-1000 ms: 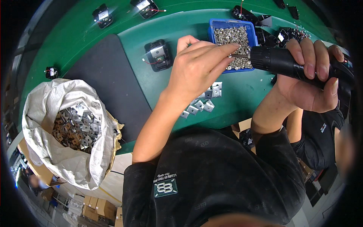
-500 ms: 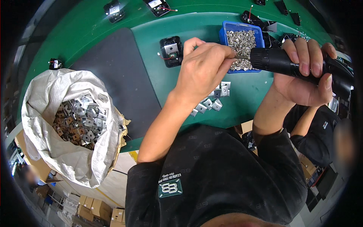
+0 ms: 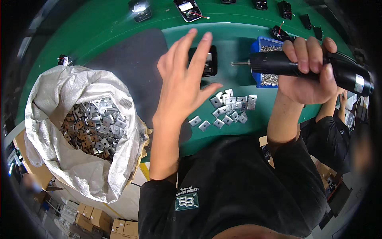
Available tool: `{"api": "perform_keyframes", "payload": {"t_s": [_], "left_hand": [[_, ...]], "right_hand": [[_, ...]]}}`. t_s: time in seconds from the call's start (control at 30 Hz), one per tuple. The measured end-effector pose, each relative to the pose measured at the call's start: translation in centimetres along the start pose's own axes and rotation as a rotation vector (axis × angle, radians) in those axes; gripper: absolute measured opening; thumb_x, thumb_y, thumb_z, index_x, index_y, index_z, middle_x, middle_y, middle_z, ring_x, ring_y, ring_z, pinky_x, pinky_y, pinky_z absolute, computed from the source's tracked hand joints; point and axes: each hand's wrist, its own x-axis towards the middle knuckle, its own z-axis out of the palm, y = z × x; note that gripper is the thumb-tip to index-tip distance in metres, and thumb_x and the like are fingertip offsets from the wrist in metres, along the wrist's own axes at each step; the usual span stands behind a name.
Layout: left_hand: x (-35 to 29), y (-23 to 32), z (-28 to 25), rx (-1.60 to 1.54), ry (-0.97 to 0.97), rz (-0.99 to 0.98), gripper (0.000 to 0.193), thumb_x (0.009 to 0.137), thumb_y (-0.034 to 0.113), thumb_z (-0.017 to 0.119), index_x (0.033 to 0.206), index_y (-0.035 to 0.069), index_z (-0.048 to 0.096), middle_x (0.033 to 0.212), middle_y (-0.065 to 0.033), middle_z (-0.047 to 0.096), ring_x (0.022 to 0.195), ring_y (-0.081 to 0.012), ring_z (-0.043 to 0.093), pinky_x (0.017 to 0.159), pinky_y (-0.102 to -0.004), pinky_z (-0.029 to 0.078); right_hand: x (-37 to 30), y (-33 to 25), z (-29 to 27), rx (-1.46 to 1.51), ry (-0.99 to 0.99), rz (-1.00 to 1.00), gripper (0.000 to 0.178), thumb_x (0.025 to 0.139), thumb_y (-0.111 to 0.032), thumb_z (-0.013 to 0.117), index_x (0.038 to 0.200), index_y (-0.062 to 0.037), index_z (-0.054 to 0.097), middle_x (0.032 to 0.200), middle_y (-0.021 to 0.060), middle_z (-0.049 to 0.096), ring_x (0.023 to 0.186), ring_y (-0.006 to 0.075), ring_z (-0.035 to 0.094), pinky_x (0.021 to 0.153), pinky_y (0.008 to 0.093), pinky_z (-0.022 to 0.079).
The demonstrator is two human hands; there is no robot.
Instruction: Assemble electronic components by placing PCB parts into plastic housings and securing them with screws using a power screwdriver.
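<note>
My right hand (image 3: 308,73) is wrapped round a black electric screwdriver (image 3: 274,63), held level with its bit pointing left. A small screw seems to sit on the bit's tip (image 3: 234,63). With fingers spread and nothing in it, my left hand (image 3: 181,75) hovers over the table's middle. Partly hidden behind its fingers lies a black plastic housing (image 3: 213,61). Below the bit, several silver metal plates with holes (image 3: 230,107) lie loose on the green table. Behind the screwdriver stands a blue bin (image 3: 256,46) of small silver screws (image 3: 269,79).
At the left, a white woven sack (image 3: 43,147) holds many metal plates (image 3: 97,129). A dark mat (image 3: 127,59) lies beside it. More black housings (image 3: 188,8) with wires line the green surface (image 3: 99,36) at the back. Another person (image 3: 328,135) is at the right.
My left hand has left the screwdriver's bit, opened and moved left, toward the black housing. The screwdriver has shifted slightly left in my right hand. The view has shifted, showing more metal plates.
</note>
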Motion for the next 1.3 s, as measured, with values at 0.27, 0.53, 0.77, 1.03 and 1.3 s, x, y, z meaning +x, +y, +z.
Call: {"api": "perform_keyframes", "payload": {"t_s": [0.27, 0.53, 0.77, 1.03, 1.3], "left_hand": [[-0.9, -2.4, 1.5, 0.032, -0.155, -0.139, 0.074, 0.056, 0.019, 0.084, 0.123, 0.01, 0.054, 0.115, -0.0063, 0.06, 0.108, -0.0252, 0.054, 0.095, -0.0403, 0.033], [-0.9, -2.6, 1.8, 0.001, -0.135, -0.168, 0.069, 0.057, 0.022, 0.083, 0.12, 0.012, 0.057, 0.114, -0.0046, 0.059, 0.101, -0.0239, 0.055, 0.091, -0.0386, 0.036], [-0.7, -2.8, 1.9, -0.001, -0.126, -0.175, 0.068, 0.057, 0.023, 0.083, 0.12, 0.013, 0.059, 0.111, -0.0045, 0.059, 0.099, -0.0236, 0.055, 0.089, -0.0373, 0.036], [-0.5, -3.0, 1.7, -0.022, -0.121, -0.176, 0.068, 0.056, 0.025, 0.082, 0.12, 0.014, 0.059, 0.11, -0.0046, 0.06, 0.096, -0.0239, 0.055, 0.088, -0.0371, 0.037], [-0.7, -3.2, 1.3, -0.064, -0.12, -0.158, 0.069, 0.057, 0.023, 0.081, 0.121, 0.012, 0.059, 0.11, -0.0055, 0.061, 0.096, -0.0254, 0.056, 0.088, -0.038, 0.037]], "right_hand": [[0.6, 5.0, 0.9, -0.239, 0.022, 0.048, 0.042, 0.082, -0.014, 0.052, 0.124, -0.0117, 0.048, 0.076, -0.0013, 0.045, 0.071, 0.0129, 0.044, 0.074, 0.0321, 0.037], [0.8, 6.4, 0.9, -0.257, 0.053, 0.001, 0.047, 0.081, -0.01, 0.054, 0.126, -0.0065, 0.041, 0.074, 0.0057, 0.05, 0.063, 0.0166, 0.049, 0.067, 0.0368, 0.045], [1.0, 6.1, 0.6, -0.242, 0.024, 0.029, 0.048, 0.082, -0.01, 0.054, 0.128, -0.0084, 0.042, 0.075, 0.0045, 0.049, 0.066, 0.016, 0.049, 0.07, 0.0361, 0.044], [1.3, 6.2, 0.9, -0.275, -0.003, 0.042, 0.04, 0.082, -0.011, 0.058, 0.118, -0.0094, 0.043, 0.074, 0.0036, 0.048, 0.064, 0.0155, 0.048, 0.068, 0.0355, 0.043], [1.0, 6.9, 2.5, -0.353, -0.147, 0.052, 0.031, 0.078, -0.005, 0.066, 0.097, -0.0106, 0.042, 0.066, 0.0019, 0.047, 0.058, 0.0147, 0.047, 0.062, 0.0323, 0.044]]}}
